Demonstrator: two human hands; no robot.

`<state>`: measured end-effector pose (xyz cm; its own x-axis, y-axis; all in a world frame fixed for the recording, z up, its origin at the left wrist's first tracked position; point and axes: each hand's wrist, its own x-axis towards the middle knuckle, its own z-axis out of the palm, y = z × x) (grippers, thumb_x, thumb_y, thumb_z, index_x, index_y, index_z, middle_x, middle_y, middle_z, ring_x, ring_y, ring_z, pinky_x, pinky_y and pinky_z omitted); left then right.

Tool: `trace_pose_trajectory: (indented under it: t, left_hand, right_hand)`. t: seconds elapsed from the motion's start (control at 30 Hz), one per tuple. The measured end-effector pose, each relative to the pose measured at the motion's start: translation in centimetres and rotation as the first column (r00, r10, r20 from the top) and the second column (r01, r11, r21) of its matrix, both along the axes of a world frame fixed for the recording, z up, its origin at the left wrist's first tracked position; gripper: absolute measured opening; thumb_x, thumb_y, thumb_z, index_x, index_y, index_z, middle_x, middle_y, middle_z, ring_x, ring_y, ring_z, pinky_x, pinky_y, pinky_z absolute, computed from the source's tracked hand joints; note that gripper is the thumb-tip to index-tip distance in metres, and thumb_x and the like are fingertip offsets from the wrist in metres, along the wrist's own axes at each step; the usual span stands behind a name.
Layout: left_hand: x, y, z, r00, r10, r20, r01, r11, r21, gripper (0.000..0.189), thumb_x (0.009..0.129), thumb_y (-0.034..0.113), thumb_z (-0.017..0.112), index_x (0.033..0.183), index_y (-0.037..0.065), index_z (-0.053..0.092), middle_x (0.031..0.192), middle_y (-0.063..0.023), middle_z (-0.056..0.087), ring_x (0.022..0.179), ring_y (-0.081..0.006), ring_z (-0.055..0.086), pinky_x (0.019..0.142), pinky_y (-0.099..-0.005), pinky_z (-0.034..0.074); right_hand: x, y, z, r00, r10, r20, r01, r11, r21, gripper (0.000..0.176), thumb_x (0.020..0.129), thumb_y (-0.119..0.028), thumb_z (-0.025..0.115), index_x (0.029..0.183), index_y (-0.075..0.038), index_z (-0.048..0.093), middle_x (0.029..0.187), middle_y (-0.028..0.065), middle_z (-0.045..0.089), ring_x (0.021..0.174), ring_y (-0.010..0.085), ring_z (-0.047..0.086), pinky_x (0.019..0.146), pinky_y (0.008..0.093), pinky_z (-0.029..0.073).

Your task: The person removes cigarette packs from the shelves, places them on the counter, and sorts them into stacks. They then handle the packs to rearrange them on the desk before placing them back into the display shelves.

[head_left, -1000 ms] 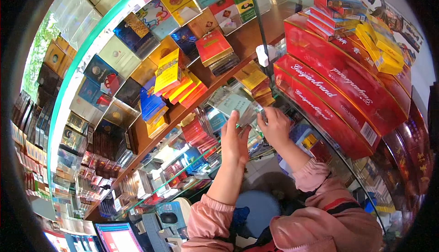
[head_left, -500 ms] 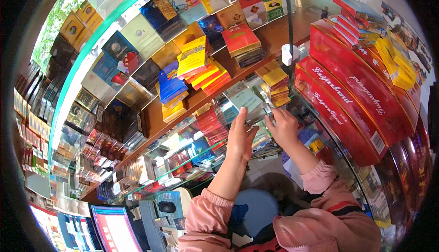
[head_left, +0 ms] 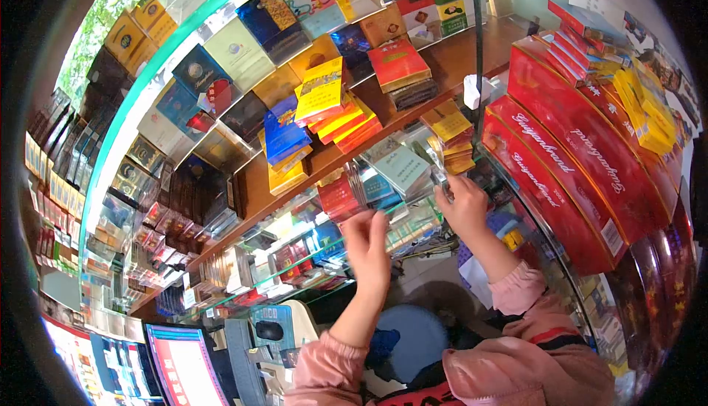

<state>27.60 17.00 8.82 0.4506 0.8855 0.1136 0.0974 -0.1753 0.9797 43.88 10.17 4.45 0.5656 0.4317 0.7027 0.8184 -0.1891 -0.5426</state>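
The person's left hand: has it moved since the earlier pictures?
Yes: the left hand has moved leftward and downward in view, away from the long red rectangular cartons.

Pack stack [head_left: 400, 168]; cartons [head_left: 575, 162] to its right

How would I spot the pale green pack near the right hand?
From the big red cartons on the right, look left to the right hand. The pale green pack lies just up and left of it. Its pale top stands out between gold packs on the right and red packs on the left.
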Motion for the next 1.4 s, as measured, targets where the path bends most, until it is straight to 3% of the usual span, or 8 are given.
trace_pose_trajectory:
  t: [0.07, 0.13, 0.2, 0.27, 0.33, 0.87, 1.13, 1.4]
  left_hand:
    - [-2.4, 0.5, -2.6, 0.946, 0.301, 0.121, -0.324, 0.885, 0.334, 0.026, 0.081, 0.016, 0.054, 0.1, 0.002, 0.042, 0.092, -0.0047, 0.042, 0.078, -0.0103, 0.038, 0.07, -0.0231, 0.034]
    - [-3.0, 2.2, -4.2, 0.901, 0.38, 0.21, -0.432, 0.837, 0.336, 0.033, 0.079, 0.009, 0.051, 0.11, 0.0, 0.04, 0.105, -0.0083, 0.044, 0.094, -0.0164, 0.043, 0.084, -0.0274, 0.033]
    - [-2.4, 3.3, -4.4, 0.916, 0.199, 0.348, -0.223, 0.974, 0.028, 0.052, 0.076, 0.004, 0.052, 0.123, -0.002, 0.03, 0.112, -0.0097, 0.043, 0.105, -0.0192, 0.04, 0.09, -0.0287, 0.03]
    - [-2.1, 3.3, -3.5, 0.951, -0.087, 0.298, 0.083, 0.996, 0.028, 0.058, 0.074, -0.002, 0.046, 0.128, -0.001, 0.025, 0.121, -0.0106, 0.04, 0.112, -0.0186, 0.039, 0.093, -0.0291, 0.028]
    - [-2.1, 2.9, -3.2, 0.938, -0.08, 0.338, 0.12, 0.988, -0.098, 0.058, 0.072, -0.004, 0.045, 0.127, -0.002, 0.026, 0.123, -0.0111, 0.039, 0.114, -0.0189, 0.038, 0.094, -0.0292, 0.029]
    - [-3.5, 3.4, -2.9, 0.954, -0.055, 0.294, 0.067, 0.997, -0.032, 0.053, 0.075, -0.005, 0.045, 0.125, -0.002, 0.029, 0.118, -0.0101, 0.044, 0.109, -0.0174, 0.043, 0.092, -0.0279, 0.032]
    - [-4.2, 3.9, -4.3, 0.958, -0.041, 0.284, 0.066, 0.995, -0.081, 0.061, 0.075, -0.007, 0.043, 0.131, -0.002, 0.019, 0.13, -0.0155, 0.032, 0.119, -0.0231, 0.034, 0.096, -0.0318, 0.03]
    - [-3.7, 3.3, -3.4, 0.96, -0.049, 0.276, 0.05, 0.999, 0.003, 0.051, 0.077, 0.002, 0.043, 0.126, -0.003, 0.03, 0.12, -0.0126, 0.044, 0.109, -0.0195, 0.044, 0.09, -0.0287, 0.034]
  right_hand:
    - [0.1, 0.1, 0.1, 1.0, -0.008, 0.003, 0.007, 0.999, 0.043, 0.018, 0.066, -0.01, 0.064, 0.08, -0.001, 0.056, 0.064, 0.0127, 0.054, 0.059, 0.0303, 0.053, 0.053, 0.0375, 0.043]
    - [0.1, -0.1, 0.2, 1.0, -0.005, 0.001, 0.005, 0.996, -0.093, 0.022, 0.068, -0.013, 0.063, 0.085, 0.0, 0.058, 0.07, 0.014, 0.057, 0.063, 0.0293, 0.056, 0.056, 0.0373, 0.046]
    - [0.1, 0.0, 0.0, 1.0, 0.021, -0.015, -0.022, 0.997, -0.074, 0.022, 0.068, -0.013, 0.063, 0.085, 0.0, 0.058, 0.069, 0.0141, 0.057, 0.063, 0.0295, 0.056, 0.056, 0.0375, 0.046]
    - [0.3, 0.1, 0.0, 0.999, 0.044, -0.026, -0.045, 0.997, -0.057, 0.022, 0.068, -0.013, 0.063, 0.085, -0.001, 0.058, 0.069, 0.0143, 0.057, 0.063, 0.0297, 0.056, 0.055, 0.0377, 0.045]
    - [0.4, 0.0, 0.1, 0.999, 0.043, -0.031, -0.045, 0.996, -0.079, 0.022, 0.068, -0.013, 0.063, 0.085, -0.001, 0.058, 0.069, 0.0143, 0.057, 0.064, 0.03, 0.056, 0.056, 0.0381, 0.045]
    - [-0.6, 1.0, 0.6, 0.994, 0.113, -0.003, -0.113, 0.994, -0.006, 0.018, 0.066, -0.008, 0.063, 0.083, -0.002, 0.058, 0.064, 0.0117, 0.055, 0.056, 0.027, 0.052, 0.054, 0.0354, 0.043]
    - [0.3, 1.2, -0.2, 0.926, -0.056, 0.373, 0.127, 0.978, -0.167, 0.028, 0.065, -0.009, 0.056, 0.092, -0.006, 0.058, 0.093, 0.0044, 0.053, 0.085, 0.0206, 0.048, 0.064, 0.0317, 0.046]
    - [-0.2, 0.6, -0.6, 0.973, -0.02, 0.23, 0.059, 0.985, -0.164, 0.028, 0.067, -0.005, 0.055, 0.095, -0.004, 0.055, 0.097, 0.0082, 0.05, 0.087, 0.0234, 0.047, 0.07, 0.0337, 0.043]
